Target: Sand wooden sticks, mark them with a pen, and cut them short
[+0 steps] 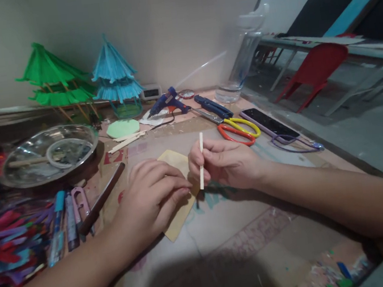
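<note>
Your right hand (226,160) pinches a pale stick (201,161) between thumb and fingers. Its long axis runs nearly upright in view, lower end toward you, just right of your left fingertips. Your left hand (153,191) rests over the yellow card (175,226), fingers bent; can't tell if they grip it. Card lies mid-desk (341,166), one corner toward the near edge, well apart from the far edge.

A pale wall (172,39) rises behind the table (341,164); at right, a red chair (323,68) stands on grey floor (374,141) by a long second table (370,47).
</note>
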Demonstrator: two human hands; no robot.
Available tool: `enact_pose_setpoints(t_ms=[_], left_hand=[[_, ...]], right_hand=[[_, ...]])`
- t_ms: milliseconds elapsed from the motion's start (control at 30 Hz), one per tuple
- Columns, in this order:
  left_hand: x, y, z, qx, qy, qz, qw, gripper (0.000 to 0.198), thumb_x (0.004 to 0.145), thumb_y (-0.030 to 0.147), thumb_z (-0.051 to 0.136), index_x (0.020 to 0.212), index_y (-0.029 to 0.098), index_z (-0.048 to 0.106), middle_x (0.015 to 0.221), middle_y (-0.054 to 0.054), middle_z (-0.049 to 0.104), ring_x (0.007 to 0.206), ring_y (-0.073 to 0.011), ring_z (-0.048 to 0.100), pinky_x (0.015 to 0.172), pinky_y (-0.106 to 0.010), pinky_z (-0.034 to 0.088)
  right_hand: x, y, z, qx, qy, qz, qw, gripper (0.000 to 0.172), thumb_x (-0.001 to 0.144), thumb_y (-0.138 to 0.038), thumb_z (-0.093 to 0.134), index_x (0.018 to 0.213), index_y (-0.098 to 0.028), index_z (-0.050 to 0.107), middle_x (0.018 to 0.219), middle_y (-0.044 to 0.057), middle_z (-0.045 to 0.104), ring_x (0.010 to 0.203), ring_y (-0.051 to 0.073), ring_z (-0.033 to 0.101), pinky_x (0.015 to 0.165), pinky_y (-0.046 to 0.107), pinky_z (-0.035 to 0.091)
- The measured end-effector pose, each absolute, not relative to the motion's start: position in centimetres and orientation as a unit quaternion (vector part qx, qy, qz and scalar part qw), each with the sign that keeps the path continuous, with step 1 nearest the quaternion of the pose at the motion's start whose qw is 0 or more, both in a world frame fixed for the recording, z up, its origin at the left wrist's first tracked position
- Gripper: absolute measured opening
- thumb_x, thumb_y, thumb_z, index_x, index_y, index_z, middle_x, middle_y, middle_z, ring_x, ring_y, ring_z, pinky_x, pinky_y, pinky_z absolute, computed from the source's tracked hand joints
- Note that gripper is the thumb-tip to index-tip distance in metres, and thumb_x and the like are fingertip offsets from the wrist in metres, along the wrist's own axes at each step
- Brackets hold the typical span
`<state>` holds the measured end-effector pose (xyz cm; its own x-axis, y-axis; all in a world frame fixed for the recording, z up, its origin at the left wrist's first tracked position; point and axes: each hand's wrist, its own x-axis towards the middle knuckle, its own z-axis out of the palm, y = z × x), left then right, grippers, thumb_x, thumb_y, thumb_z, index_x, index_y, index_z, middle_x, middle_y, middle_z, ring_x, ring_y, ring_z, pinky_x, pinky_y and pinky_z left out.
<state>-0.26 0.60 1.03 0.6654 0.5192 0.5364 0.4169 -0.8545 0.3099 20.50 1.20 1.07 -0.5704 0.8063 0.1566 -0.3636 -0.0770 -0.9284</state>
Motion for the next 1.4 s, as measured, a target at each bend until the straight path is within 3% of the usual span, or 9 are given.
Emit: enact_pose_setpoints(t_ms=[300, 633, 733, 900, 1400], left_hand=[[-0.17, 0.85, 1.23, 0.911, 0.266, 0.303, 0.084, 0.018, 0.095, 0.028, 0.052, 0.090, 0.022, 0.068, 0.091, -0.001, 0.071, 0.090, -0.0183, 0.061, 0.085, -0.038, 0.043], [0.16, 0.72, 0.97, 0.906, 0.301, 0.285, 0.088, 0.017, 0.086, 0.017, 0.053, 0.093, 0.019, 0.069, 0.097, -0.003, 0.070, 0.094, -0.0197, 0.061, 0.084, -0.037, 0.044], [0.10, 0.81, 0.86, 0.906, 0.300, 0.283, 0.095, 0.017, 0.086, 0.018, 0.054, 0.093, 0.018, 0.069, 0.096, -0.004, 0.070, 0.094, -0.0199, 0.061, 0.084, -0.037, 0.044], [0.11, 0.82, 0.76, 0.907, 0.298, 0.281, 0.095, 0.017, 0.086, 0.018, 0.054, 0.093, 0.018, 0.070, 0.096, -0.005, 0.069, 0.094, -0.0210, 0.061, 0.084, -0.039, 0.044], [0.14, 0.87, 0.64, 0.908, 0.301, 0.278, 0.090, 0.017, 0.085, 0.019, 0.054, 0.092, 0.018, 0.070, 0.096, -0.004, 0.070, 0.093, -0.0216, 0.062, 0.083, -0.040, 0.045]], right_hand=[[20.87, 1.41, 0.94, -0.190, -0.531, 0.719, 0.406, 0.020, 0.087, -0.036, 0.065, 0.080, -0.018, 0.057, 0.064, -0.003, 0.049, 0.063, 0.012, 0.049, 0.061, 0.026, 0.043], [20.66, 1.65, 0.88, -0.166, -0.467, 0.762, 0.417, 0.019, 0.096, -0.023, 0.048, 0.080, -0.017, 0.055, 0.060, -0.003, 0.052, 0.056, 0.010, 0.048, 0.057, 0.022, 0.039], [20.69, 1.67, 0.72, -0.168, -0.475, 0.758, 0.415, 0.017, 0.092, -0.029, 0.060, 0.080, -0.016, 0.057, 0.060, -0.004, 0.054, 0.055, 0.009, 0.049, 0.057, 0.021, 0.039], [20.59, 1.34, 0.70, -0.201, -0.499, 0.728, 0.425, 0.033, 0.079, -0.041, 0.077, 0.076, -0.015, 0.056, 0.062, -0.006, 0.055, 0.052, 0.005, 0.046, 0.053, 0.019, 0.037], [20.62, 1.44, 0.44, -0.242, -0.550, 0.679, 0.422, 0.042, 0.075, -0.051, 0.077, 0.077, -0.017, 0.053, 0.062, -0.006, 0.056, 0.050, 0.005, 0.046, 0.047, 0.018, 0.032]])
